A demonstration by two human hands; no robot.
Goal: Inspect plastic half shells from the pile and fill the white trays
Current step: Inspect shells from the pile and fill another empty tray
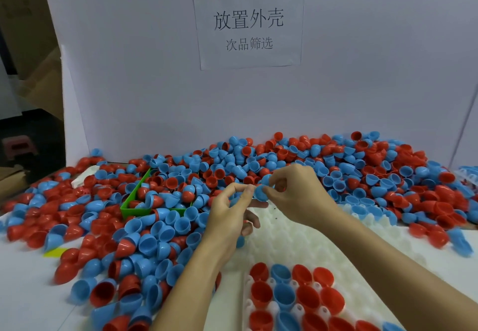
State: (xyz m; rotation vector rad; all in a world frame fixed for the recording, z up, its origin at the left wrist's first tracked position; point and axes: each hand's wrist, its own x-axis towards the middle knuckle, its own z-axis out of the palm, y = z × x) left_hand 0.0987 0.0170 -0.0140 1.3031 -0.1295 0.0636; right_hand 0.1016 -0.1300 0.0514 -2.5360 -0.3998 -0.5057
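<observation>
While the right hand (297, 196) and left hand (230, 216) both pinch the small blue plastic half shell (261, 193) between them, the dimpled white plastic tray (282, 240) lies directly beneath, nearer the right.

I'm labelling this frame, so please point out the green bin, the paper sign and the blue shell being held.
green bin (134, 211): head view, near front wall.
paper sign (249, 24): head view, middle of the sheet.
blue shell (260, 192): head view, its outer curve between both hands' fingertips.
</observation>
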